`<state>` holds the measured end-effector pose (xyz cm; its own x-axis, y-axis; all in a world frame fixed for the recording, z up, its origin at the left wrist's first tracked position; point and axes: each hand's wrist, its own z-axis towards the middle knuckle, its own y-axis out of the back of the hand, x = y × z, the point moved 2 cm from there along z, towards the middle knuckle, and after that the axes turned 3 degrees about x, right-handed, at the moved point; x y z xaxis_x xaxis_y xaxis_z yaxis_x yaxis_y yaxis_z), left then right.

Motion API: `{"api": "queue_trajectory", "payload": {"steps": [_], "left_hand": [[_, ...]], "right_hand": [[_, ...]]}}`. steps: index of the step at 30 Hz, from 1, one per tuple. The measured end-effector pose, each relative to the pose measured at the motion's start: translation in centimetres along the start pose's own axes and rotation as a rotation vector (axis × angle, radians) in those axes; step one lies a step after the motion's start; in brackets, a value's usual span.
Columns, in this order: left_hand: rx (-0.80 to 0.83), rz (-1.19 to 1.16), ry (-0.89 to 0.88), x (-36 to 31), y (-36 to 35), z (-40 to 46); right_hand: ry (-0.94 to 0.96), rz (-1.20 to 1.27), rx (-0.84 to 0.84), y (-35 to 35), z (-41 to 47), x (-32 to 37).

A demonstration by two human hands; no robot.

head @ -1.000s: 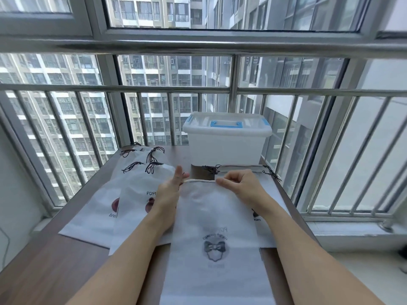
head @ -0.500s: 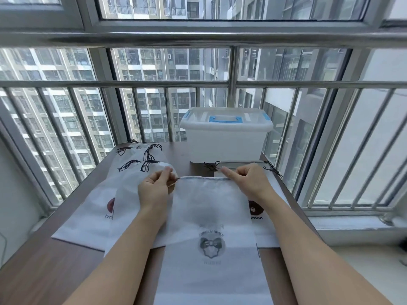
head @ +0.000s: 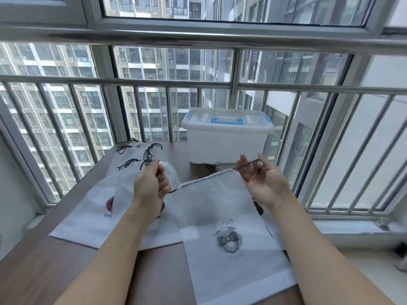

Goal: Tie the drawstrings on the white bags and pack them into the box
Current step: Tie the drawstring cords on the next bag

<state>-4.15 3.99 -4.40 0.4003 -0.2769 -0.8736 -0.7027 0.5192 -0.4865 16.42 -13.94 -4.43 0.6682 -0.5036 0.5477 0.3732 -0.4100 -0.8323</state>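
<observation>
Flat white fabric bag (head: 222, 212), both hands pulling its thin dark cords

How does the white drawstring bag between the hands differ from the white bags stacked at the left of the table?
The white fabric bag with the bow print is lifted at its mouth, its dark cords pulled sideways by the left hand and right hand. The overlapping white bags on the left lie flat, untouched, cords loose, with reddish round prints. Both are white drawstring fabric.

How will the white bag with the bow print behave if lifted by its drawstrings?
Probably floppy: the white bag lies flat and thin on the table. Likely light; it looks empty. The mouth should cinch as both hands, left and right, pull the drawstrings.
</observation>
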Motion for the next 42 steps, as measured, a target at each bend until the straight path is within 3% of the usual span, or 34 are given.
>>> {"api": "queue_trajectory", "payload": {"steps": [3, 8, 15, 21, 25, 28, 32, 37, 42], "left_hand": [[0.068, 0.140, -0.021, 0.2, -0.6, -0.4], [0.116, 0.198, -0.062, -0.2, 0.1, -0.3], [-0.010, 0.748, -0.436, -2.5, 1.5, -0.7], [-0.015, 0.892, -0.489, -4.1, 3.0, -0.6], [-0.075, 0.892, -0.519, -4.4, 3.5, -0.3], [0.001, 0.997, -0.532, -3.3, 3.0, -0.3], [0.141, 1.093, -0.511, -1.2, 2.3, -0.7], [0.366, 1.365, -0.482, 0.0, 2.1, -0.7], [0.405, 1.458, -0.317, -0.1, 1.5, -0.9]], "right_hand": [[-0.020, 0.023, -0.034, -0.1, 0.5, -0.9], [-0.042, -0.304, -0.085, -0.7, 0.3, -1.8], [0.011, -0.437, -0.116, -0.2, -0.4, 0.7], [0.105, -0.584, -0.174, 0.7, -0.8, 3.3], [0.208, -0.848, -0.200, 0.9, -0.5, 3.7], [0.281, -1.137, -0.238, 1.3, 0.0, 3.1], [0.289, -1.440, -0.070, 0.2, -0.3, 0.9], [0.077, -1.805, 0.221, -1.8, -2.0, -1.9], [-0.103, -1.807, 0.415, -1.4, -2.1, -2.3]]}}
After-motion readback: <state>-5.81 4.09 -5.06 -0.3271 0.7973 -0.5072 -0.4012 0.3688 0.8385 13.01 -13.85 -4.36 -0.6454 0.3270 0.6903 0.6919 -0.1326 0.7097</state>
